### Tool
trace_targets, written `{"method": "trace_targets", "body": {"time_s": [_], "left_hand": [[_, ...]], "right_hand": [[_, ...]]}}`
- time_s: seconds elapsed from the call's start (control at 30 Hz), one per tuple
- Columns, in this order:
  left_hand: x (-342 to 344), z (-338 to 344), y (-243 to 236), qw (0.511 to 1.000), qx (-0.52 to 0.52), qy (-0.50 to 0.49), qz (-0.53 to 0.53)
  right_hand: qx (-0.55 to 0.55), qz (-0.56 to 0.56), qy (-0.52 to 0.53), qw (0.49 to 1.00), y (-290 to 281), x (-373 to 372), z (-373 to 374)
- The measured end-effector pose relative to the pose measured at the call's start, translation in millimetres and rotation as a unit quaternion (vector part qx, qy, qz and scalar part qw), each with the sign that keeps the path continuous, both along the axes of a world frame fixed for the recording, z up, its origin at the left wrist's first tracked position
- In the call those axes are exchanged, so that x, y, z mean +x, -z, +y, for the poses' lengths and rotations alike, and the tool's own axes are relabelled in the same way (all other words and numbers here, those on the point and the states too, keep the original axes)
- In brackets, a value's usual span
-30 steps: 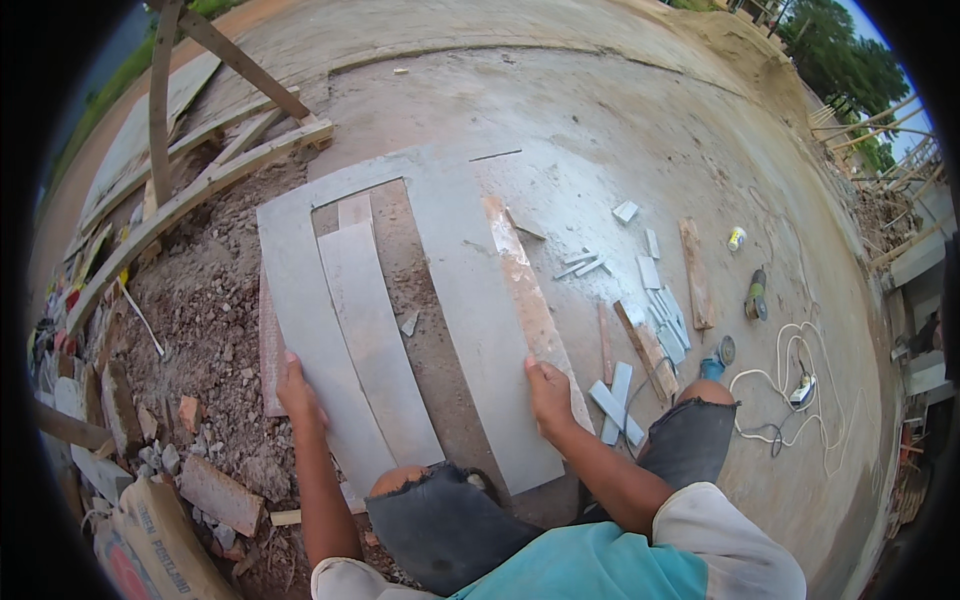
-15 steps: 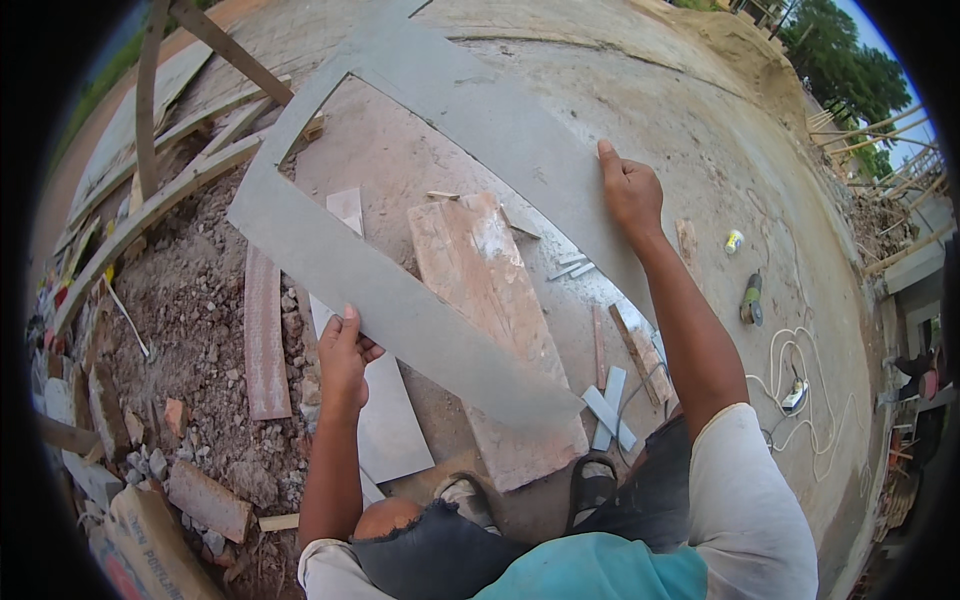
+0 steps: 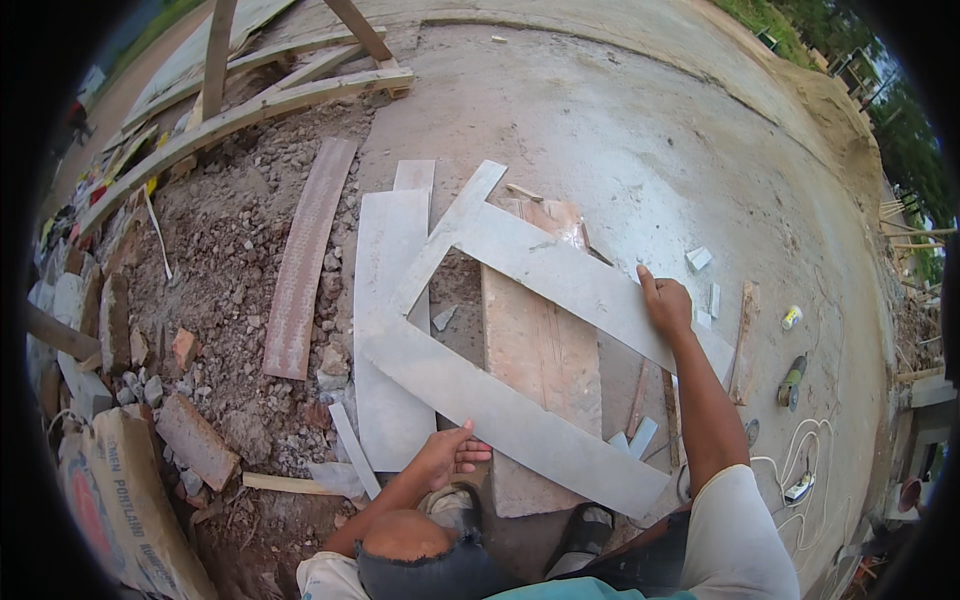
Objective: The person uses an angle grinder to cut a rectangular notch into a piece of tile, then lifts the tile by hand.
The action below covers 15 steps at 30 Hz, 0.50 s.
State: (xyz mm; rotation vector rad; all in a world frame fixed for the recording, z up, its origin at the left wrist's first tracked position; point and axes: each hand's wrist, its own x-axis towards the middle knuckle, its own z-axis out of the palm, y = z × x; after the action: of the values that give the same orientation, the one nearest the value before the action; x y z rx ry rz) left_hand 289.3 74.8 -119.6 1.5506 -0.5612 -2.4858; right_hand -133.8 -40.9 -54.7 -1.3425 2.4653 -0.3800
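Note:
My right hand [image 3: 668, 300] grips the upper arm of a pale grey cut-out panel [image 3: 540, 250], which lies at a slant over a pinkish slab [image 3: 535, 350] and a flat pale board [image 3: 392, 240]. My left hand [image 3: 460, 450] is at the panel's lower edge, fingers loosely curled and apart from the thumb, with the thumb tip at that edge and nothing visible in the palm. A mottled reddish strip [image 3: 305, 260] rests on rubble to the left. My knee and sandalled feet show below.
A timber frame [image 3: 240, 130] stands at upper left above broken bricks and rubble [image 3: 220, 260]. A paper sack [image 3: 125, 500] sits at lower left. Rightward lie cut offcuts [image 3: 700, 258], a wooden plank [image 3: 742, 340], an angle grinder [image 3: 792, 380], a white container [image 3: 791, 317] and looped cables [image 3: 805, 450].
The panel has dropped from its raised position onto the slab and board, swinging so its lower arm extends rightward. My left hand has moved right and down, loosening from the panel.

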Motion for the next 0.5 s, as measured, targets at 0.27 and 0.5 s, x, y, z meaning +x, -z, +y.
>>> {"method": "trace_targets", "body": {"time_s": [0.27, 0.5], "left_hand": [[-2, 2, -6, 0.991, -0.086, 0.065, -0.080], [33, -88, -59, 0.876, -0.418, -0.016, -0.241]], "right_hand": [[-0.013, -0.036, 0.010, 0.999, 68, -11, -8], [-0.034, -0.014, -0.008, 0.999, 71, -12, -3]]}}
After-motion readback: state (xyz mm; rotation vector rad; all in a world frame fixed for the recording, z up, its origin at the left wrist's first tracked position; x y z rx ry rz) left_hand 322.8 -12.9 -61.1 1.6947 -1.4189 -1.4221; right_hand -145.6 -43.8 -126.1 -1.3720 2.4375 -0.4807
